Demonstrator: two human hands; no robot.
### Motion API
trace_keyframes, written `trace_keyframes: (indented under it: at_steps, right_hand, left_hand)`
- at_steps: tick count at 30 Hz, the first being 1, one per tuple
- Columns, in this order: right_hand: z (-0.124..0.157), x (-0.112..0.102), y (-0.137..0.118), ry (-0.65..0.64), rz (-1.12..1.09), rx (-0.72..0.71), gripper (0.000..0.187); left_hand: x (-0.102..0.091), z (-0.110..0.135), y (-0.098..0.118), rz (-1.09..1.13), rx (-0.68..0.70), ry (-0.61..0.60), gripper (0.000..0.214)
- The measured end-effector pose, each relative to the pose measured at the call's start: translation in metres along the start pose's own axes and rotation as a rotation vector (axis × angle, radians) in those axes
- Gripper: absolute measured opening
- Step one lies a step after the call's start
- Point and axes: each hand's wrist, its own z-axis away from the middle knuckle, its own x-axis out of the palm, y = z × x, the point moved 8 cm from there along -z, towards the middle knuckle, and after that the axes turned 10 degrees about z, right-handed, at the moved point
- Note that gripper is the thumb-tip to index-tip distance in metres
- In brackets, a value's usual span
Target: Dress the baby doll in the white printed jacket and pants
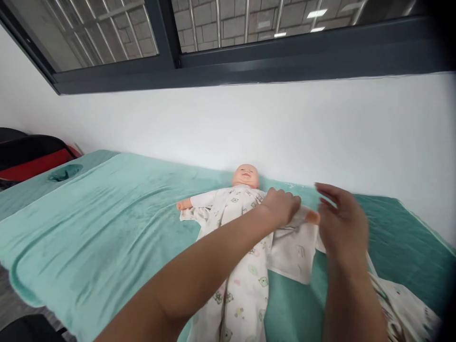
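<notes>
A baby doll (245, 176) lies on its back on a teal blanket (107, 223), dressed in a white printed garment (242, 289). My left hand (281, 206) is closed round the doll's arm by the sleeve, and the doll's small hand shows just past my fingers. My right hand (342, 228) hovers just right of that arm with its fingers spread and holds nothing. The doll's other arm (185, 204) sticks out to the left.
The blanket covers a bed set against a white wall (320, 128) under a dark-framed window (249, 61). A red and black object (32, 159) lies at the far left. More printed cloth (406, 304) lies at the lower right.
</notes>
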Motion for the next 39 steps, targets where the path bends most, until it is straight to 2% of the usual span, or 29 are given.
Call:
trace_keyframes:
  at_steps: [2, 4, 6, 8, 11, 13, 15, 17, 21, 25, 30, 35, 39]
  right_hand:
    - [0.013, 0.033, -0.019, -0.111, -0.071, -0.029, 0.034]
    - [0.026, 0.064, -0.023, -0.208, -0.145, 0.004, 0.03]
    - [0.037, 0.091, -0.019, -0.28, -0.184, 0.047, 0.032]
    - [0.045, 0.112, -0.016, -0.356, -0.155, 0.034, 0.036]
    - [0.051, 0.129, -0.012, -0.422, -0.061, -0.011, 0.042]
    - [0.051, 0.132, -0.007, -0.431, -0.019, -0.025, 0.045]
    - [0.05, 0.134, -0.003, -0.451, -0.017, -0.032, 0.047]
    - [0.048, 0.136, 0.002, -0.466, -0.032, -0.029, 0.05]
    - [0.047, 0.138, 0.012, -0.502, -0.03, 0.02, 0.055]
    - [0.049, 0.139, 0.007, -0.514, -0.075, 0.016, 0.046]
    - [0.053, 0.135, -0.009, -0.51, -0.113, -0.064, 0.031]
    - [0.058, 0.124, -0.027, -0.424, 0.006, -0.244, 0.026]
    - [0.07, 0.109, -0.038, -0.301, 0.029, -0.335, 0.033]
  left_hand:
    - [-0.005, 0.019, 0.003, 0.034, -0.015, 0.047, 0.027]
    - [-0.017, 0.052, -0.004, 0.076, -0.023, 0.17, 0.024]
    - [-0.029, 0.092, -0.027, 0.165, -0.079, 0.348, 0.02]
    - [-0.033, 0.13, -0.063, 0.35, -0.165, 0.542, 0.022]
    - [-0.015, 0.165, -0.118, 0.716, -0.27, 0.741, 0.028]
    - [0.004, 0.169, -0.143, 0.936, -0.289, 0.782, 0.032]
    - [0.017, 0.165, -0.156, 1.071, -0.286, 0.782, 0.033]
    - [0.023, 0.16, -0.16, 1.121, -0.272, 0.767, 0.033]
    - [0.023, 0.156, -0.16, 1.142, -0.256, 0.75, 0.036]
    - [0.018, 0.16, -0.153, 1.093, -0.251, 0.751, 0.042]
    - [-0.002, 0.169, -0.136, 0.768, -0.193, 0.893, 0.026]
    - [-0.005, 0.171, -0.125, 0.518, -0.149, 0.896, 0.028]
    - [-0.002, 0.174, -0.124, 0.436, -0.132, 0.888, 0.032]
